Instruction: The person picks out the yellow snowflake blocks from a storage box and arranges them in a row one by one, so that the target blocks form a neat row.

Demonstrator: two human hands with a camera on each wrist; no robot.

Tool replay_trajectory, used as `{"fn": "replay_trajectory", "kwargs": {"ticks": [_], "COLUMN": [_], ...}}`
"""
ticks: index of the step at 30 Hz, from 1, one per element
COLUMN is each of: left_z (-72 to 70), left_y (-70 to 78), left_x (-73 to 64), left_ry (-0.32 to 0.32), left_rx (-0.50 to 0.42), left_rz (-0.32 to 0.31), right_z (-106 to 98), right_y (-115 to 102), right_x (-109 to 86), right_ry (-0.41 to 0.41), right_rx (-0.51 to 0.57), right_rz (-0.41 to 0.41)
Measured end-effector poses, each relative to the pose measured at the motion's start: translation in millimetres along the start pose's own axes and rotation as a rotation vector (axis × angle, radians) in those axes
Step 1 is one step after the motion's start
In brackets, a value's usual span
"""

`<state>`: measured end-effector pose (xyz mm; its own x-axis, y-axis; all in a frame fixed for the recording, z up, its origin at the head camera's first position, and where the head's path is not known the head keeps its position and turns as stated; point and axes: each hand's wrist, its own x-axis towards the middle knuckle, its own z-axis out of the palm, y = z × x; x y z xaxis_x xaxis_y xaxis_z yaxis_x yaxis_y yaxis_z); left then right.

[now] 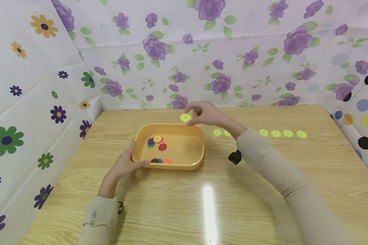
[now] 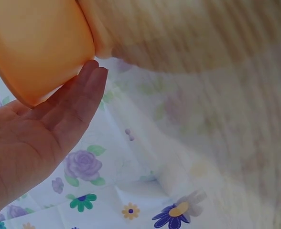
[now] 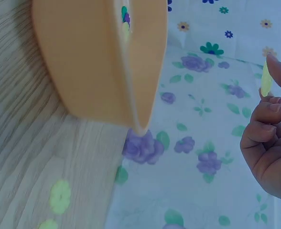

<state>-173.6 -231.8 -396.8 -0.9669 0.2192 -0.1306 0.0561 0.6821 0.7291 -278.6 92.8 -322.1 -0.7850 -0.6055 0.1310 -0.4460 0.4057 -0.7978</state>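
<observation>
My right hand [image 1: 208,114] pinches a yellow flower-shaped disc [image 1: 185,117] between thumb and finger, above the far rim of an orange plastic basin [image 1: 182,146]. In the right wrist view the disc [image 3: 266,78] appears edge-on. At the basin's left front corner, my left hand [image 1: 124,165] grips the wall, its thumb at the front rim and its fingers along the outer left side. Inside the basin lie several discs, among them a red disc [image 1: 162,147], a yellow disc [image 1: 157,139] and an orange disc [image 1: 167,161]. The front wall partly hides some of them.
Several yellow discs [image 1: 275,133] form a row on the wooden table [image 1: 178,204] to the basin's right; my right forearm covers part of it. A small black device [image 1: 234,157] shows by the right sleeve. Flowered sheets [image 1: 159,78] stand behind and beside the table.
</observation>
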Motion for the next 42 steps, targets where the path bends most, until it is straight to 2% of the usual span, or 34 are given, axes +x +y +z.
{"fn": "replay_trajectory", "kwargs": {"ticks": [9,15,23,38,42], "left_z": [0.4,2.3,2.4,1.8,2.8], "left_y": [-1.9,-5.2,-5.6,-2.7,-3.5], "left_x": [2.0,1.2,0.3,-0.9,0.5], "left_ry": [0.010,0.008,0.015,0.016,0.016], "left_rx": [0.004,0.003,-0.004,-0.006,0.000], "left_rz": [-0.004,-0.018,-0.006,0.001,0.004], "right_z": [-16.2,-27.7,-48.5,-79.3,-86.5], "right_y": [23.1,37.2,55.9,93.8,103.0], "right_x": [-34.4,-60.6,-93.0,-148.7,-161.4], "right_ry": [0.052,0.061,0.090,0.164,0.170], "right_rx": [-0.076,-0.152,-0.205,-0.222,-0.256], "right_rz": [0.018,0.000,-0.009,0.124,0.132]}}
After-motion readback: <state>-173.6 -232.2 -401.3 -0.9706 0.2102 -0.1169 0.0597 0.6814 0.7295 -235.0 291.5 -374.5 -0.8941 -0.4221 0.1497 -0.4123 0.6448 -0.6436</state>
